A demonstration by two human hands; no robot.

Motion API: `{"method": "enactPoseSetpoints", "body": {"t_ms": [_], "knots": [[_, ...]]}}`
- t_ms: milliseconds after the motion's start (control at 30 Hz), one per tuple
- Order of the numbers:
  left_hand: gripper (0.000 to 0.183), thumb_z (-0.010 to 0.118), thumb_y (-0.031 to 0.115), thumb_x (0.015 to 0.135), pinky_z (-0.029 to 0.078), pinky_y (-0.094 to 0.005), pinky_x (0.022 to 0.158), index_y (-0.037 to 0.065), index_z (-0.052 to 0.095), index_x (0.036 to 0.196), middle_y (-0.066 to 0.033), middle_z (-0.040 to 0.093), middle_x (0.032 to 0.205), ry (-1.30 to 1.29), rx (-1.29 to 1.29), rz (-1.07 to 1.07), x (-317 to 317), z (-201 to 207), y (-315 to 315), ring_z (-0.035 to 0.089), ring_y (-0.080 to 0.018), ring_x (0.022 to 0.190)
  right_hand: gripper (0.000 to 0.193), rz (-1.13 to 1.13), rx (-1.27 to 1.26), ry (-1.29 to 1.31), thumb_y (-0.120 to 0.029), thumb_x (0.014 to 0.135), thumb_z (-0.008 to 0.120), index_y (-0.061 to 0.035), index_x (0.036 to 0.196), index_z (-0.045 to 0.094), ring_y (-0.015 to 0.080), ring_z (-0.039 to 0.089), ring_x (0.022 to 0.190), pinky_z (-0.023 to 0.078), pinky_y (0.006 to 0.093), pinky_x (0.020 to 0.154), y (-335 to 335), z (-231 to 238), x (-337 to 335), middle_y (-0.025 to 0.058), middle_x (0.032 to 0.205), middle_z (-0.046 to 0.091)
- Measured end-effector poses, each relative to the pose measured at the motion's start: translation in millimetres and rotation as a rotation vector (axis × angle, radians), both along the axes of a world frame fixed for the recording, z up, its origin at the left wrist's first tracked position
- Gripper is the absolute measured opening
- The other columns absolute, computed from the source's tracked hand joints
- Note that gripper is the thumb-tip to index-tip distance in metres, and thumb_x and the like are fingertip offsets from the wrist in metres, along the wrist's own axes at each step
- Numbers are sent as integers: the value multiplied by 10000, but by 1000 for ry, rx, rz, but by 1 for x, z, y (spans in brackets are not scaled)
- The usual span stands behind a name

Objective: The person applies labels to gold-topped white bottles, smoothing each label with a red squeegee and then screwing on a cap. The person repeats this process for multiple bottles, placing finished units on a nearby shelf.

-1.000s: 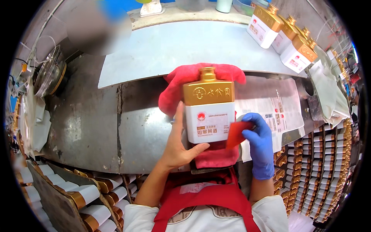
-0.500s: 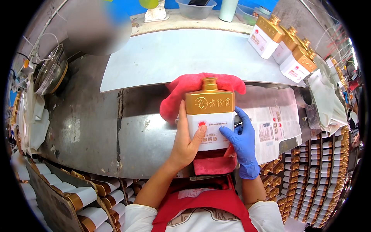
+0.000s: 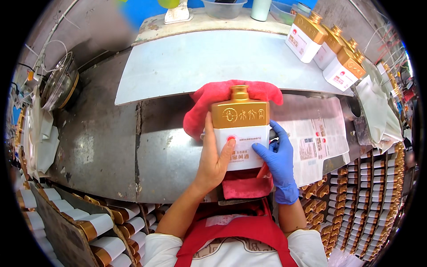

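1. At the counter point(image 3: 98, 151), you hold a gold-and-white bottle point(image 3: 241, 116), printed front facing up toward you, neck pointing away. It sits over a red cloth point(image 3: 199, 113) near the counter's close edge; whether it rests there or hangs just above cannot be told.

2. Your bare left hand point(image 3: 214, 160) wraps its left side and your blue-gloved right hand point(image 3: 280, 158) its right, thumbs pressed on the white front. A red flat piece point(image 3: 265, 171) shows beside your right palm, its exact hold hidden.

3. The risk, in judgement: uneven thumb pressure could crease the printed face, a loosened grip drop the bottle, a swinging red piece scuff its base.

4. Beyond lies a pale board point(image 3: 204, 58), bottles point(image 3: 306, 39) at its right end; printed sheets point(image 3: 307, 142) flank your right hand. Wider elbow room runs left, over grey metal.
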State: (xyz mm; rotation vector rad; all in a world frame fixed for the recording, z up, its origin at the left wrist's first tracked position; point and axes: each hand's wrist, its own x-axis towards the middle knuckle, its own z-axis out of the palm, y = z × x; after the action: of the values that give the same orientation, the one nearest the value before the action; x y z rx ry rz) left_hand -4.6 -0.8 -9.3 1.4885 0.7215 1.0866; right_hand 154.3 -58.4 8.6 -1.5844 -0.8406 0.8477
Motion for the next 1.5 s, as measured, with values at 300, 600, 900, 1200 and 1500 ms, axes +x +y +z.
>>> {"method": "enactPoseSetpoints", "body": {"t_ms": [300,600,900,1200,1500], "knots": [[601,335,185,988,239,-325,1085,-31,43,1467,-160,174,1514,-83,-212,-37,-28,-7,-5,280,-234,1346,384,-49,1,307,-101,859,635,0,1222,558,10,420,607,331,159,518,-12,-6,41,-27,891,565],[593,333,173,974,176,-333,1119,-65,81,1455,-173,153,1529,-109,-122,-68,-34,-27,-14,179,-231,1403,567,-21,59,166,-2,740,697,-8,1275,511,6,409,624,382,150,574,-19,-8,15,15,1094,539],[737,496,105,931,238,-318,1081,-51,8,1461,-182,270,1472,-55,-107,-54,-15,-13,-18,316,-227,1322,631,25,-31,79,-48,707,767,-5,1277,502,4,410,596,385,154,558,-12,-6,8,18,1069,586],[697,421,98,946,215,-324,1094,-53,-28,1458,-181,218,1495,121,11,-84,-20,-11,-16,265,-229,1356,630,21,-78,43,-92,704,776,-4,1269,510,12,407,580,365,161,549,-11,-1,7,-27,762,527],[691,407,120,954,217,-337,1091,-79,-37,1444,-239,253,1465,177,61,-59,-19,-11,-17,299,-290,1340,627,18,-59,41,-74,696,771,-5,1264,517,11,388,577,359,157,551,-11,1,4,-50,708,481]]}}
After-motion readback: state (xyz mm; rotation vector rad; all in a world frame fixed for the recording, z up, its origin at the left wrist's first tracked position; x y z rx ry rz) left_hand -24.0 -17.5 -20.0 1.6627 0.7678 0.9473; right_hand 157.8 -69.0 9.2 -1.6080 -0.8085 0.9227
